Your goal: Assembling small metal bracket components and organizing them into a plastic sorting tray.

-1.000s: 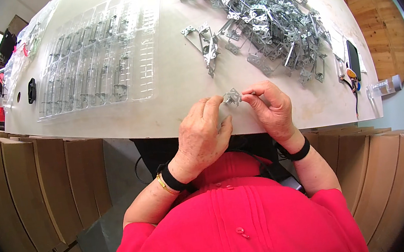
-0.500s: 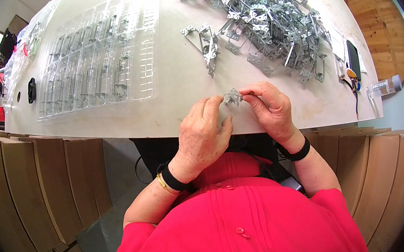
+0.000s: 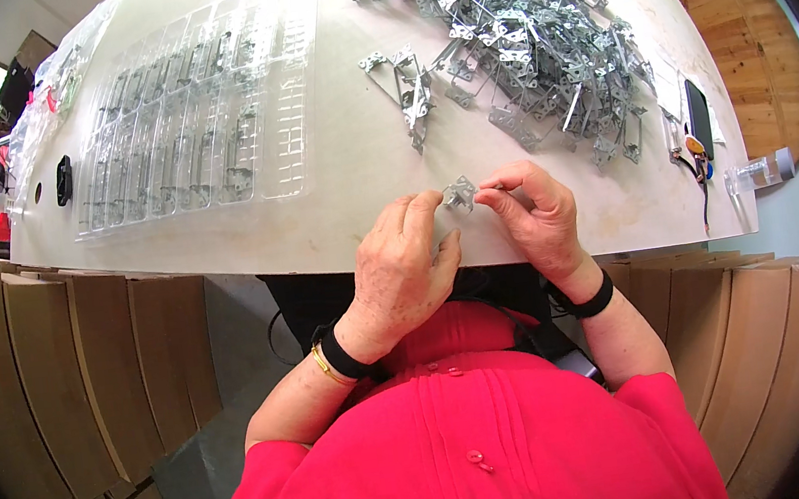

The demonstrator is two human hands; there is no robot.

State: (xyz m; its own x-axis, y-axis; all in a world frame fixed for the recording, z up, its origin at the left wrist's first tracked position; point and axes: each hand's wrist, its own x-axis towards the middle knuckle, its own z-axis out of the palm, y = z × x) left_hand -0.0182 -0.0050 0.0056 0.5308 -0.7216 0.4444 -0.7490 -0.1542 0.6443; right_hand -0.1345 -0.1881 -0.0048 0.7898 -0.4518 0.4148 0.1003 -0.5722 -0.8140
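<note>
Change: against the earlier views, both hands sat almost where they had been; the small metal part (image 3: 459,192) stayed between them with no clear shift
Left hand (image 3: 402,269): its fingers (image 3: 422,209) were pinched on the part's left edge, the rest curled
Right hand (image 3: 537,218): its fingers (image 3: 491,196) were clamped on the part's right edge
Part's place: held just above the near edge of the white surface (image 3: 348,156)
Nearby: a heap of metal brackets (image 3: 514,46) lay well beyond; a clear plastic tray (image 3: 195,125) lay to the left
Hard to make out: the part's shape was too small and partly covered by fingertips; the tray's contents blurred in glare; the dark device (image 3: 699,118) at the right was indistinct
</note>
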